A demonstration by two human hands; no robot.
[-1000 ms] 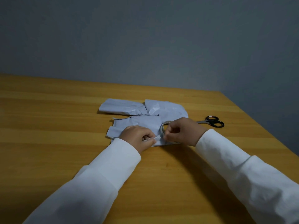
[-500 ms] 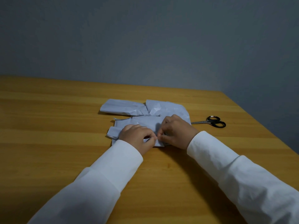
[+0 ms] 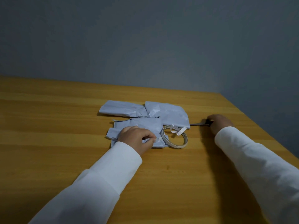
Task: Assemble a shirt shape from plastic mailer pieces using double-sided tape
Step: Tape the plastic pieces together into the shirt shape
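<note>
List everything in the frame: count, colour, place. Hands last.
mailer pieces: several, exact count unclear, pale grey-blue, crumpled, laid together mid-table as a rough shirt shape
tape roll: one, white ring, flat on the table at the shirt's near right corner, with a loose curled end on its far side
scissors: one pair, grey blades showing, handles hidden under the right hand, on the table right of the mailer pieces
table: one, yellow-brown wood, fills the lower frame
wall: grey-blue, behind the table
sleeves: two, white, one on each arm
left hand: fingers curled, pinching a white strip at the shirt's near edge
right hand: over the scissors' handles; grip not visible
</note>
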